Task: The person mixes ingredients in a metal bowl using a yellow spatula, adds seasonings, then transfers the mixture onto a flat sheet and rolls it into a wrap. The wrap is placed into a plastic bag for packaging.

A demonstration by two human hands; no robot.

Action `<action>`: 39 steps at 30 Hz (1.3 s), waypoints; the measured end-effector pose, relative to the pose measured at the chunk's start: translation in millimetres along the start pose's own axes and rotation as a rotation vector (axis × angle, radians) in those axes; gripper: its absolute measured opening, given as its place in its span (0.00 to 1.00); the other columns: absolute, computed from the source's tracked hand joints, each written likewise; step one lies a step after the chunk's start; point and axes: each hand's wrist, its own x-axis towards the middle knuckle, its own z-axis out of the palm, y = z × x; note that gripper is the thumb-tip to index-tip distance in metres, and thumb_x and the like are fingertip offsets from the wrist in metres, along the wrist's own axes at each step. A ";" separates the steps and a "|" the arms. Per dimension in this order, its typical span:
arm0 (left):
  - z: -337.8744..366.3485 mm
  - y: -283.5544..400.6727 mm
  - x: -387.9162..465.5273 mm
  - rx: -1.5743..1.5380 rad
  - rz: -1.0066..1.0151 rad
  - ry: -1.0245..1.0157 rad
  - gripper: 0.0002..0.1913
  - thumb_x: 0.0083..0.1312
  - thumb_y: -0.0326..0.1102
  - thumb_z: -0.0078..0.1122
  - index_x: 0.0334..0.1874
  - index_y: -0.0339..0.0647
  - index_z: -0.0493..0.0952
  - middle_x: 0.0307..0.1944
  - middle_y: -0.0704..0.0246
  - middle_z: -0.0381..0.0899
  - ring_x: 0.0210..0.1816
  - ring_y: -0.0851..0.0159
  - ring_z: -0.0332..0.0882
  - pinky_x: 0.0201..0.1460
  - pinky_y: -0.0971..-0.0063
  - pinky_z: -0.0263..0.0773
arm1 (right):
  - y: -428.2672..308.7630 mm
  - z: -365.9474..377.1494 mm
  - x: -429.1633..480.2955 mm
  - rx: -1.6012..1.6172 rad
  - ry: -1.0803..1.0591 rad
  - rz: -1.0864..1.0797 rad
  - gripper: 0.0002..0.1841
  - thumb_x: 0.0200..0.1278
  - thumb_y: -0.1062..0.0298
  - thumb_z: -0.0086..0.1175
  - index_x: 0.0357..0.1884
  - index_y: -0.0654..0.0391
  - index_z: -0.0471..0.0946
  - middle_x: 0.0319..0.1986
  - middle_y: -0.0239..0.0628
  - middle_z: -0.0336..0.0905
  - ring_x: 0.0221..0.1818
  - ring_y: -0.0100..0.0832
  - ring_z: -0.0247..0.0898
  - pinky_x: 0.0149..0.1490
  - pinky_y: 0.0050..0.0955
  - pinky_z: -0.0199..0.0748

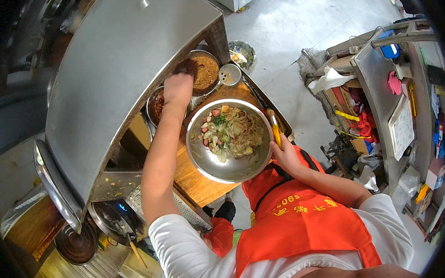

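A stainless steel mixing bowl holds noodles mixed with greens and pink sausage-like pieces. My right hand grips its right rim. A yellow-handled tool with a metal collar stands against that hand; whether the fingers also hold it is unclear. Beyond the bowl, my left hand reaches beneath the metal shelf, between a container of brown crumbly seasoning and a bowl of dark red chili-like seasoning. Its fingertips are hidden in shadow. A round shaker-like tin with a holed top sits beside the brown seasoning.
Overhanging the left side is a large metal shelf. A wooden board lies under the bowl. At lower left stand a dark pan and a round burner-like plate. Cluttered shelving lines the right, across the floor.
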 end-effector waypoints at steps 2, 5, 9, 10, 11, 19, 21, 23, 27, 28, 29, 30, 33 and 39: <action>14.0 -0.2 -2.9 -0.062 0.017 -0.035 0.11 0.64 0.33 0.51 0.37 0.43 0.85 0.36 0.56 0.85 0.39 0.51 0.84 0.41 0.59 0.79 | 0.1 -0.7 1.0 0.093 -0.011 0.022 0.15 0.70 0.63 0.50 0.50 0.64 0.68 0.37 0.51 0.76 0.39 0.47 0.77 0.43 0.40 0.76; 32.2 7.1 -4.7 -0.378 -0.010 0.089 0.12 0.64 0.39 0.52 0.41 0.46 0.84 0.37 0.59 0.84 0.43 0.51 0.82 0.47 0.59 0.76 | -25.3 -3.8 -1.5 0.257 -0.076 0.133 0.14 0.71 0.65 0.49 0.50 0.64 0.68 0.36 0.45 0.76 0.36 0.37 0.78 0.38 0.33 0.79; 47.3 -5.1 3.6 -0.696 -0.193 0.049 0.14 0.63 0.42 0.55 0.44 0.45 0.84 0.40 0.58 0.84 0.44 0.51 0.82 0.49 0.60 0.75 | -21.2 -3.6 1.3 0.231 -0.093 0.113 0.13 0.72 0.66 0.48 0.50 0.64 0.68 0.36 0.42 0.75 0.35 0.32 0.78 0.36 0.31 0.80; 46.2 -7.1 3.9 -0.734 -0.225 0.048 0.14 0.62 0.43 0.56 0.44 0.45 0.84 0.41 0.57 0.84 0.44 0.50 0.81 0.49 0.61 0.75 | -22.1 -4.1 1.6 0.233 -0.100 0.126 0.13 0.72 0.66 0.48 0.50 0.64 0.68 0.36 0.41 0.75 0.35 0.32 0.78 0.37 0.32 0.80; 45.2 -9.4 3.4 -0.772 -0.259 0.047 0.15 0.62 0.44 0.57 0.45 0.45 0.83 0.42 0.57 0.83 0.45 0.50 0.81 0.49 0.61 0.75 | -24.4 -4.4 1.8 0.266 -0.093 0.141 0.12 0.72 0.66 0.49 0.50 0.64 0.68 0.36 0.40 0.75 0.34 0.31 0.78 0.37 0.32 0.80; 14.4 -27.7 -66.5 -1.044 -0.157 0.211 0.13 0.66 0.39 0.58 0.47 0.41 0.82 0.36 0.59 0.85 0.39 0.59 0.84 0.44 0.71 0.75 | -31.0 -5.5 9.4 0.419 -0.117 0.190 0.11 0.71 0.68 0.50 0.48 0.63 0.70 0.33 0.33 0.75 0.31 0.27 0.75 0.36 0.28 0.77; -8.3 -30.5 -89.4 -0.863 -0.003 0.258 0.12 0.66 0.39 0.58 0.45 0.42 0.83 0.36 0.59 0.85 0.38 0.57 0.83 0.42 0.68 0.75 | -21.7 -7.5 11.8 0.343 -0.157 0.161 0.11 0.72 0.67 0.49 0.50 0.62 0.68 0.37 0.34 0.75 0.35 0.28 0.78 0.42 0.29 0.81; -14.7 -28.7 -89.8 -0.667 0.018 0.291 0.10 0.66 0.39 0.57 0.44 0.44 0.83 0.35 0.59 0.84 0.37 0.54 0.83 0.40 0.65 0.76 | -15.7 -6.9 12.6 0.294 -0.155 0.144 0.11 0.72 0.67 0.49 0.50 0.63 0.68 0.38 0.35 0.76 0.35 0.28 0.78 0.42 0.28 0.81; -1.5 -11.7 -43.1 -0.276 -0.202 0.242 0.15 0.68 0.46 0.49 0.43 0.49 0.84 0.34 0.59 0.84 0.36 0.51 0.83 0.40 0.58 0.77 | -25.4 -12.3 15.0 0.185 -0.172 0.128 0.13 0.69 0.67 0.51 0.49 0.65 0.70 0.35 0.39 0.77 0.33 0.28 0.78 0.36 0.29 0.80; -7.3 0.7 -27.2 -0.233 -0.242 0.038 0.17 0.68 0.48 0.49 0.46 0.47 0.83 0.36 0.56 0.84 0.40 0.51 0.83 0.47 0.54 0.75 | -25.4 -15.0 13.3 0.153 -0.184 0.140 0.14 0.69 0.66 0.51 0.49 0.65 0.69 0.36 0.40 0.77 0.34 0.29 0.79 0.35 0.29 0.80; -2.1 12.6 -18.2 -0.198 -0.161 0.136 0.20 0.69 0.51 0.48 0.51 0.46 0.82 0.45 0.56 0.83 0.51 0.51 0.79 0.55 0.48 0.69 | -26.9 -16.9 12.9 0.154 -0.199 0.143 0.14 0.70 0.66 0.51 0.50 0.65 0.69 0.36 0.40 0.78 0.34 0.30 0.79 0.35 0.29 0.81; 2.0 26.0 -10.5 -0.331 -0.054 0.362 0.23 0.69 0.54 0.48 0.55 0.47 0.80 0.53 0.57 0.80 0.60 0.50 0.72 0.62 0.44 0.62 | -28.7 -17.3 14.6 0.163 -0.206 0.144 0.15 0.70 0.66 0.51 0.51 0.65 0.69 0.37 0.40 0.78 0.34 0.31 0.80 0.35 0.29 0.81; -10.5 85.7 2.8 -0.554 -0.125 0.156 0.39 0.57 0.68 0.57 0.57 0.39 0.77 0.59 0.53 0.73 0.65 0.49 0.68 0.64 0.55 0.67 | -26.0 -19.6 22.3 0.155 -0.235 0.141 0.16 0.69 0.64 0.51 0.53 0.63 0.67 0.38 0.41 0.78 0.34 0.32 0.80 0.35 0.29 0.82; 9.6 133.5 11.7 -0.495 -0.456 0.384 0.30 0.58 0.56 0.61 0.50 0.34 0.72 0.48 0.53 0.75 0.50 0.48 0.76 0.50 0.54 0.73 | -24.9 -17.4 31.7 0.156 -0.378 0.175 0.15 0.69 0.66 0.51 0.51 0.63 0.67 0.37 0.40 0.77 0.32 0.31 0.81 0.31 0.29 0.82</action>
